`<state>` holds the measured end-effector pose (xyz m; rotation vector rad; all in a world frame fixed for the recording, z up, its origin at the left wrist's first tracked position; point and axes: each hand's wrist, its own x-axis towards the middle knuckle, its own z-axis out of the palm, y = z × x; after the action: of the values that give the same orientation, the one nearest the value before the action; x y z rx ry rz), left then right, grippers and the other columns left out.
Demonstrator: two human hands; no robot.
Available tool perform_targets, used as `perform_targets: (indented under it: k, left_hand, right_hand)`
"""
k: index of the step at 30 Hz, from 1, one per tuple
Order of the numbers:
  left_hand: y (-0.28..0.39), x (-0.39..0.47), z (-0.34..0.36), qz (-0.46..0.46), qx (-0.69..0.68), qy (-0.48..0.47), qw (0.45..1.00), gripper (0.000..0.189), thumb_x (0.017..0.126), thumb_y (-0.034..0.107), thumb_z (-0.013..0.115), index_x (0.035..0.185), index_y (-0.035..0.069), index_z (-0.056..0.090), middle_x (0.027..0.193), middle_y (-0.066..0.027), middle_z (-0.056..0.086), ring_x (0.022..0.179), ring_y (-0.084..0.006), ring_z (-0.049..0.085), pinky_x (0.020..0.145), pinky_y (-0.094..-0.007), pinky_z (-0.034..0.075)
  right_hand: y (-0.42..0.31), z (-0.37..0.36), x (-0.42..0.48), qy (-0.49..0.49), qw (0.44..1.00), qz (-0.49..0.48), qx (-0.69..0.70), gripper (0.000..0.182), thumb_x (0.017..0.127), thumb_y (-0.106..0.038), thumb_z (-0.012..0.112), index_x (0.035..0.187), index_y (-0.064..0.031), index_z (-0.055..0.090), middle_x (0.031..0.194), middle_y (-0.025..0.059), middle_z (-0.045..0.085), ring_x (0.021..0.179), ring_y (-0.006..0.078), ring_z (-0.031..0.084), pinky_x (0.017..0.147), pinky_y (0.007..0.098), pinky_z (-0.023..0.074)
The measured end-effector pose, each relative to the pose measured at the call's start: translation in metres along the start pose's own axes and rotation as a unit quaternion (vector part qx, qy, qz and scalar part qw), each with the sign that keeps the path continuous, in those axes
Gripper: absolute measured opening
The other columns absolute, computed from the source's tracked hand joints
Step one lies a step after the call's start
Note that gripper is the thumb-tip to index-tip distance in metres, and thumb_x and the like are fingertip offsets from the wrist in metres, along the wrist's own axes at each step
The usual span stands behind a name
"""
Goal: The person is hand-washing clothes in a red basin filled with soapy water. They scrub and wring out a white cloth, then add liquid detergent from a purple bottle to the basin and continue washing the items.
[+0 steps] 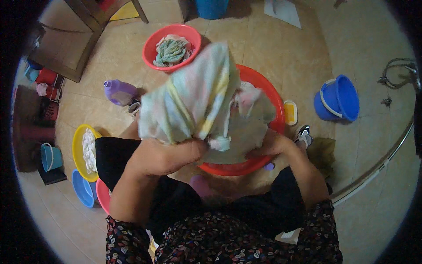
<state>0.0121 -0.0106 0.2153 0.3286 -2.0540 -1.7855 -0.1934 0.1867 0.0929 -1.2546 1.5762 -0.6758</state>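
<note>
My left hand [178, 153] grips the lower edge of a pastel striped cloth [194, 95], which is raised and partly blurred. Below the cloth is a large red basin [278, 99] with greyish water and a pink and white cloth [249, 95] in it. At the basin's right side is my right hand [267, 147], its fingers low over the water; whether they hold anything is not clear. A small white and pale green piece of fabric [221, 144] hangs between my hands.
Beyond the large basin, a red bowl [148, 49] holds wrung cloth. A purple bottle [120, 92] lies to the left, near a yellow basin [76, 148] with white cloth. A blue bucket [349, 99] and a soap dish [290, 113] are on the right; a light-blue basin [80, 189] is lower left.
</note>
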Motion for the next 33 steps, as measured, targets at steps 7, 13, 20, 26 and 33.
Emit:
perform_targets:
  k: [7, 13, 20, 26, 33]
  left_hand:
    - [0.062, 0.013, 0.003, -0.036, -0.183, 0.059, 0.981, 0.053, 0.065, 0.006, 0.065, 0.116, -0.002, 0.053, 0.101, -0.0054, 0.061, 0.093, -0.0186, 0.057, 0.085, -0.0299, 0.044]
    - [0.049, 0.045, 0.003, 0.045, -0.105, 0.042, 0.993, 0.066, 0.067, 0.024, 0.075, 0.120, -0.003, 0.047, 0.115, -0.0098, 0.053, 0.102, -0.0219, 0.052, 0.088, -0.0305, 0.043]
    - [0.037, 0.090, 0.056, 0.123, 0.046, -0.028, 0.991, 0.047, 0.070, 0.029, 0.074, 0.100, -0.003, 0.057, 0.093, -0.0100, 0.060, 0.085, -0.0177, 0.056, 0.074, -0.0302, 0.046]
    - [0.064, 0.080, 0.054, -0.014, -0.130, -0.002, 0.991, 0.016, 0.075, 0.010, 0.063, 0.087, -0.001, 0.060, 0.079, -0.0042, 0.061, 0.070, -0.0116, 0.056, 0.061, -0.0274, 0.046]
    - [0.106, 0.040, 0.033, -0.062, -0.114, -0.002, 0.992, 0.027, 0.078, 0.017, 0.066, 0.097, 0.000, 0.062, 0.091, -0.0055, 0.064, 0.083, -0.0150, 0.060, 0.074, -0.0286, 0.048]
  right_hand:
    - [-0.017, -0.010, -0.003, 0.156, 0.987, -0.047, 0.001, 0.045, 0.083, -0.018, 0.054, 0.126, -0.0038, 0.047, 0.125, 0.0138, 0.050, 0.117, 0.0277, 0.045, 0.103, 0.0370, 0.0305]
    - [-0.113, -0.116, -0.048, 0.325, 0.854, -0.254, 0.316, 0.029, 0.084, -0.010, 0.048, 0.110, 0.0025, 0.053, 0.102, 0.0061, 0.057, 0.096, 0.0134, 0.052, 0.086, 0.0287, 0.0407]
    - [-0.208, -0.113, -0.016, 0.272, 0.909, -0.264, -0.176, 0.015, 0.087, -0.013, 0.052, 0.096, -0.0043, 0.060, 0.082, -0.0017, 0.059, 0.071, 0.0113, 0.051, 0.065, 0.0258, 0.0438]
    - [-0.152, -0.110, -0.029, 0.173, 0.979, -0.112, 0.001, 0.028, 0.078, -0.019, 0.067, 0.102, -0.0055, 0.061, 0.089, 0.0038, 0.065, 0.080, 0.0156, 0.061, 0.073, 0.0305, 0.0492]
    - [-0.083, -0.076, -0.015, -0.042, 0.985, -0.012, -0.169, 0.053, 0.071, -0.019, 0.072, 0.118, -0.0043, 0.053, 0.107, 0.0136, 0.063, 0.109, 0.0236, 0.054, 0.094, 0.0365, 0.0417]
